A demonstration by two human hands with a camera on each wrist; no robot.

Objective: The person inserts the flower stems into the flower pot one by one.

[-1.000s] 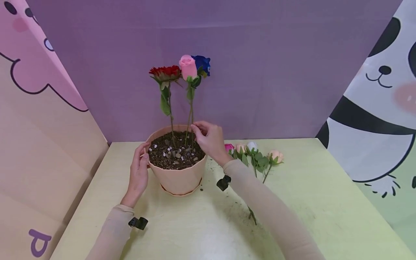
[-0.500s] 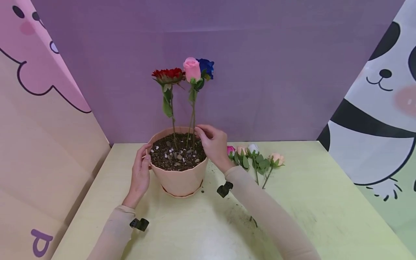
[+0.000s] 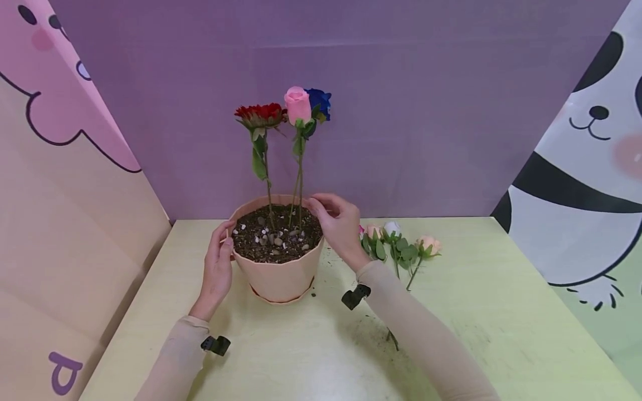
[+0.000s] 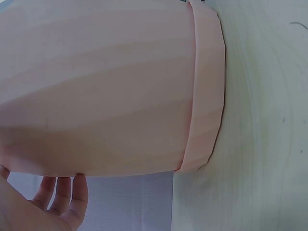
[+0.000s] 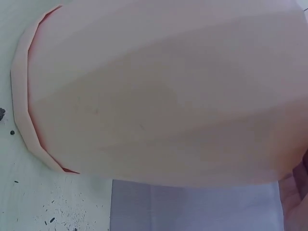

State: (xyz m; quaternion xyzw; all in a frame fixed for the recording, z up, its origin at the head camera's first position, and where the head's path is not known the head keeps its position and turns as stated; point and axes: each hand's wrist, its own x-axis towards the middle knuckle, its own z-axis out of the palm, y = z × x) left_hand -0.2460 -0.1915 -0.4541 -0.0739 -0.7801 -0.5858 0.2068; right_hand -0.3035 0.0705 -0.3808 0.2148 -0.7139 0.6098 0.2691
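Observation:
A peach flower pot [image 3: 281,281] full of dark soil [image 3: 256,236] stands on the table. Planted upright in it are a red flower [image 3: 259,116], a pink rose [image 3: 298,106] and a blue rose [image 3: 321,103], partly behind the pink one. My left hand [image 3: 217,273] rests against the pot's left side, and in the left wrist view its fingertips [image 4: 79,180] touch the outer wall. My right hand [image 3: 342,228] is at the right rim, apart from the stems, its fingers loosely bent with nothing seen between them. Pot wall hides most of it in the right wrist view.
Several cut roses lie right of the pot, among them a white rose [image 3: 392,228] and a peach rose [image 3: 429,245], partly behind my right arm. Soil crumbs [image 3: 371,331] are scattered on the table [image 3: 281,356]. A purple backdrop [image 3: 426,128] stands behind.
My right hand has let go of the stem it pinched and moved right to the pot's rim. The roses stay upright. My left hand keeps its place on the pot.

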